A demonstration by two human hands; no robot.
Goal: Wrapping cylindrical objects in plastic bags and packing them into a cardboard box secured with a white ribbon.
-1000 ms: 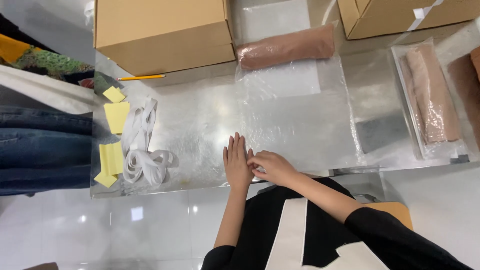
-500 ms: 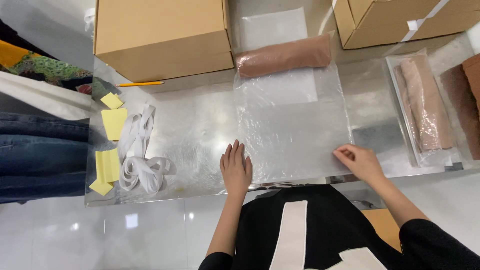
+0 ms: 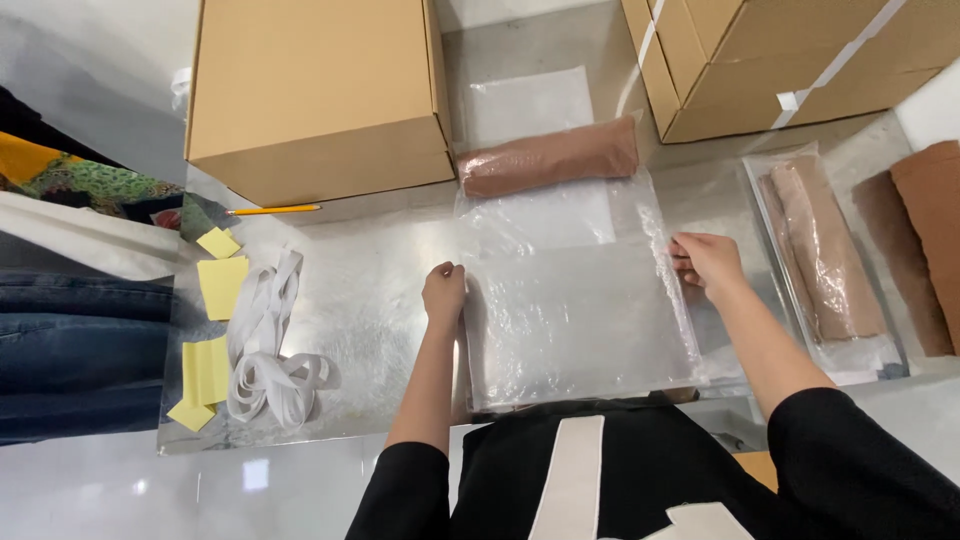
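Clear plastic bag [image 3: 575, 320] lies flat mid-frame on shiny surface [image 3: 360, 300], long axis toward frame top. Left hand [image 3: 444, 293] curled shut, pressing bag's left edge; right hand [image 3: 706, 262] pinches right edge. Bag spans between both hands. Brown roll [image 3: 550, 157] at bag's upper end.

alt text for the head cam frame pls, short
Seen from above, a person's left hand and right hand grip opposite edges of a clear plastic bag lying flat on a shiny table. A brown fabric roll lies at the bag's far end, with cardboard boxes behind and white straps and yellow notes to the left.
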